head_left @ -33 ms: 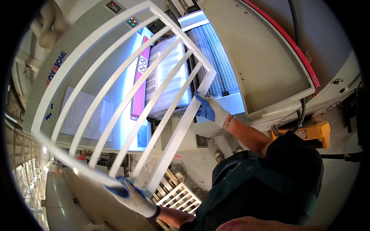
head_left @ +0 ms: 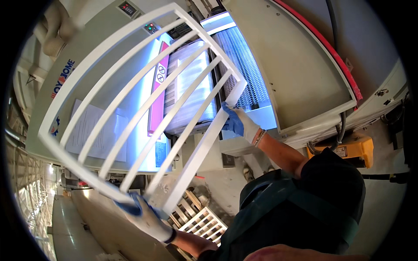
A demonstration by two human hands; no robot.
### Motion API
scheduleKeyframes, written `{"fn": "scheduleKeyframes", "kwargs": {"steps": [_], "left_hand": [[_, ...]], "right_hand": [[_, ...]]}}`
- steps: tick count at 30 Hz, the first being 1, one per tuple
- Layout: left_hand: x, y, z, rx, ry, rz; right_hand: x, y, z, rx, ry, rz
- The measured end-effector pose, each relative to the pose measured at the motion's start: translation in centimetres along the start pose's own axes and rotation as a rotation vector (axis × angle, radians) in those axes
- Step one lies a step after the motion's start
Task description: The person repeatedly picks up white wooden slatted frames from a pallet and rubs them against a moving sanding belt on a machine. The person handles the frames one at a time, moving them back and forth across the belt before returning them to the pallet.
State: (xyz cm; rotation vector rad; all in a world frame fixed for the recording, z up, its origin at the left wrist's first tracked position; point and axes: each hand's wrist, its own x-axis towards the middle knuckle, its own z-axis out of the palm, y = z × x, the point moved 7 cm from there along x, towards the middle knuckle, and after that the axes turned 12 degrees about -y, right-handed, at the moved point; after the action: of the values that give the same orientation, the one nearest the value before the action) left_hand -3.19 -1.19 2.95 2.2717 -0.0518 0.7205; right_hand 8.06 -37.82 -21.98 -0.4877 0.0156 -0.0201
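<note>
A large white slatted frame (head_left: 197, 162), with several parallel bars between its outer rails, is held up at a tilt in front of me. My left hand (head_left: 147, 221), in a white and blue glove, grips its lower edge near the bottom corner. At the right-hand rail, my right hand (head_left: 244, 124), gloved the same way, is closed around the wood-like white strip just below the upper right corner. Behind the frame, a brightly lit machine bed (head_left: 249, 71) with a mesh-like belt shows between and beside the bars.
A pink strip (head_left: 156, 114) and a paper sheet (head_left: 95, 115) are on the grey machine behind the bars. To the right stands a grey panel (head_left: 307, 65) with a red edge. A yellow case (head_left: 360, 150) rests on the floor. Below lies another white slatted frame (head_left: 205, 223) by a pallet.
The slatted frame has shifted slightly to the right. My left hand has moved a little up and left with its lower corner; my right hand stays nearly in place.
</note>
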Motion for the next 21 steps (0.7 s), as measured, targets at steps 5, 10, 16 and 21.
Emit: {"fn": "scheduleKeyframes", "kwargs": {"steps": [5,10,16,21], "left_hand": [[12.1,2.6,9.4,0.061,-0.314,0.102],[21.6,-0.6,20.1,-0.075,-0.568,0.079],[26.7,-3.2,33.4,-0.031,-0.722,0.109],[30.2,-13.6,49.5,-0.112,-0.992,0.116]], "right_hand": [[2.2,-2.5,-3.8,0.092,0.016,-0.087],[5.3,-3.9,-8.2,0.105,0.025,-0.223],[5.5,-7.2,-11.7,-0.138,0.289,-0.147],[7.5,-8.0,-13.0,-0.073,0.411,-0.340]]}}
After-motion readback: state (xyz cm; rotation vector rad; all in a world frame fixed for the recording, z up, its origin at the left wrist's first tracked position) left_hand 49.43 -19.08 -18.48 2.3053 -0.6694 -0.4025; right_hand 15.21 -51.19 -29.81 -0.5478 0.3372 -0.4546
